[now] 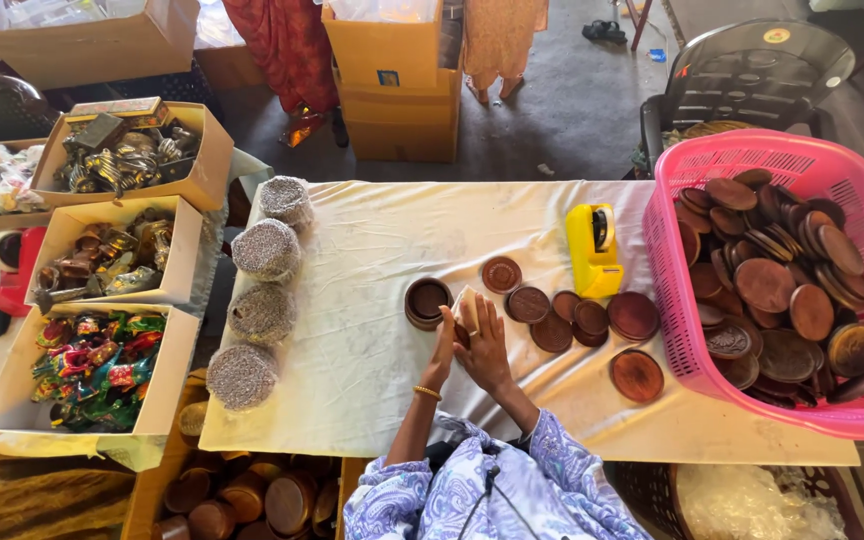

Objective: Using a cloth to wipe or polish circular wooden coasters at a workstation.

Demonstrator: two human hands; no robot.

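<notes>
Hands: two, left (441,352) and right (482,350)
Silver stacks (265,250): four
Open boxes (122,250) at left: three
Pink basket (792,160): one
Tape dispenser (593,250): one
Loose brown discs (637,375) on cloth: about eight
Brown cup (426,302): one

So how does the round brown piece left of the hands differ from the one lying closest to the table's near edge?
The round piece by the hands is a deep, dark, open cup shape; the near-edge disc lies flat and looks redder. The cup sits close beside the left hand; the disc lies alone, nearer the pink basket. Both are round, brown and rest on the white cloth.
</notes>
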